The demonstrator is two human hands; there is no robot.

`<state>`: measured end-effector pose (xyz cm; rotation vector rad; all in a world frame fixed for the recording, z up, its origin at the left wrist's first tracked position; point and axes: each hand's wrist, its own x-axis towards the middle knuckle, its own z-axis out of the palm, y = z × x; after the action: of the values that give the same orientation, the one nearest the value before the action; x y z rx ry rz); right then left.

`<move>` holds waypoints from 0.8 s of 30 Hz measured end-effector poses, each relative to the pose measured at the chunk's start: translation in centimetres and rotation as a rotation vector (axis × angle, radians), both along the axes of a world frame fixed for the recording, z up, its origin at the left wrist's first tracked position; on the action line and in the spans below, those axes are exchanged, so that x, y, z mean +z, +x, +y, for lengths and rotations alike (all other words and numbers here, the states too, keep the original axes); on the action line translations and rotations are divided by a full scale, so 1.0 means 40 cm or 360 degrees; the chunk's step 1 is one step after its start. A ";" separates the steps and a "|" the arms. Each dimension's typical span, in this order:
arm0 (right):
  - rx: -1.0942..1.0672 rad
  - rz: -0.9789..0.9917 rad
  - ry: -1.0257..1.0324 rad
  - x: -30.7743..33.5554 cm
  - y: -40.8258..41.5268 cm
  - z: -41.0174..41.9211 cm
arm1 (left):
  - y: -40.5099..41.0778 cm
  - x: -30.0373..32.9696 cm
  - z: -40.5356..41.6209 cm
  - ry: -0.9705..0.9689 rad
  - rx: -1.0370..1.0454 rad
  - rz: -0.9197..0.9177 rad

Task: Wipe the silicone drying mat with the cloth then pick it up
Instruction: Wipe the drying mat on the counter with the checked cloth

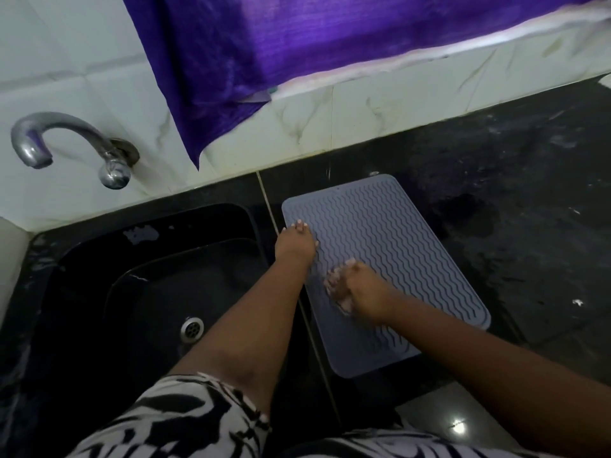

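- Patterned black-and-white sleeves (172,414), nearest the lens.
- Grey wave-ribbed silicone drying mat (396,246): flat on black counter, just right of black sink (99,292); likely light, floppy, slick; lift by an edge.
- Left hand (296,242): fingers spread, pressing mat's left edge.
- Right hand (358,292): blurred, clenched; cloth indiscernible.

Table (496,200) to the R of my hands is bare dark stone, lots of room to sweep out that way. L of my left hand (296,241) the sink (99,292) drops away. Beyond, tiled wall (330,117) w/ tap (66,140) and purple curtain (264,44) block reach.
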<state>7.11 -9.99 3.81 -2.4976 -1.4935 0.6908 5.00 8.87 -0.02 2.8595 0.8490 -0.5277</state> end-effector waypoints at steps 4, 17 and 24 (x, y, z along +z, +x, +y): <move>0.0111 0.0216 -0.0298 0.036 -0.073 -0.155 | -0.002 0.005 -0.012 -0.0067 0.0097 -0.0005; 0.0101 -0.0074 -0.0244 0.009 -0.056 -0.104 | -0.183 -0.037 -0.223 -0.0089 0.0179 -0.0839; 0.0272 -0.0319 -0.0378 -0.069 -0.149 -0.217 | -0.208 -0.041 -0.253 -0.0034 0.0030 -0.0512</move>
<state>1.17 -18.68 1.05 -2.7054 -1.8099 0.6987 -3.32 -1.26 -1.68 2.8033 0.8052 -0.0680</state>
